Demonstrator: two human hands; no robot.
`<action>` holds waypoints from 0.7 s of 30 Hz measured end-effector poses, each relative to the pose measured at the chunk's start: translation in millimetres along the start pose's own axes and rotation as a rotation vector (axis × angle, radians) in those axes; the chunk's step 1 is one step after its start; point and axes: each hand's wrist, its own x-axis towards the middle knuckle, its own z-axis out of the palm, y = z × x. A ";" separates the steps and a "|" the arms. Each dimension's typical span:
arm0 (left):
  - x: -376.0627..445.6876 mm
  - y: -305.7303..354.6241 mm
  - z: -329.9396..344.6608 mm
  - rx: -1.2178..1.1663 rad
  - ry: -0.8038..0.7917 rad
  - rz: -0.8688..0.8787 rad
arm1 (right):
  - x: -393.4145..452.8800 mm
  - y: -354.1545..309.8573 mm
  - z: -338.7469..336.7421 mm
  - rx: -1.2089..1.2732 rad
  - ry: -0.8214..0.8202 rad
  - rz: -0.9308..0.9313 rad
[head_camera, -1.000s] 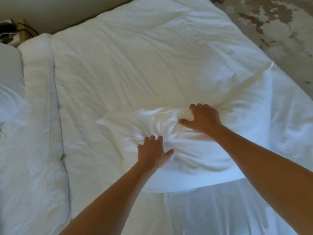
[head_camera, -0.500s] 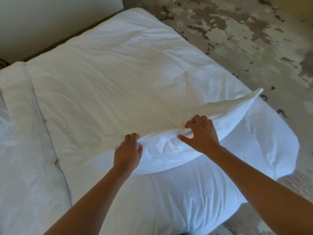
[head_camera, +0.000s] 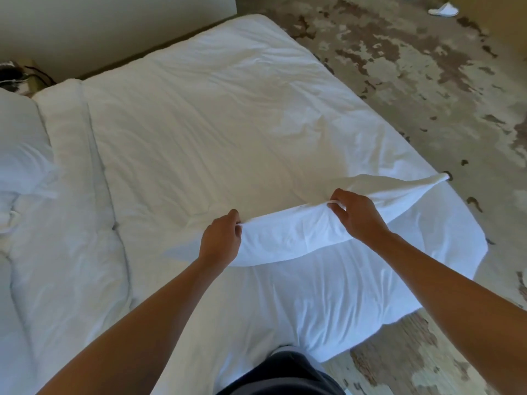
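Note:
A white pillow (head_camera: 288,238) is lifted a little above the white duvet (head_camera: 214,115) near the bed's foot. My left hand (head_camera: 221,238) pinches the pillow's upper edge at its left part. My right hand (head_camera: 356,216) pinches the same edge further right, fingers curled into the fabric. The pillow's right corner (head_camera: 439,178) points out over the bed's edge. Its left corner droops toward the duvet.
A second pillow (head_camera: 20,155) and a folded duvet band (head_camera: 71,155) lie at the left. The mottled floor (head_camera: 413,81) runs along the right of the bed, with a white slipper (head_camera: 443,10) far off. A wall (head_camera: 114,21) stands behind.
Both hands went from pressing into the pillow's middle to gripping its top edge and raising it. The pillow now hangs stretched between them, and the view has swung right.

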 end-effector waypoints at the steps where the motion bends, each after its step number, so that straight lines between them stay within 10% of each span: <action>1: -2.6 0.8 -3.5 -0.032 0.013 -0.010 | -0.1 0.0 -0.2 0.023 0.024 -0.002; 21: -109.1 -68.4 -197.1 -0.154 0.456 -0.128 | 55.1 -203.8 -66.3 0.304 0.153 -0.272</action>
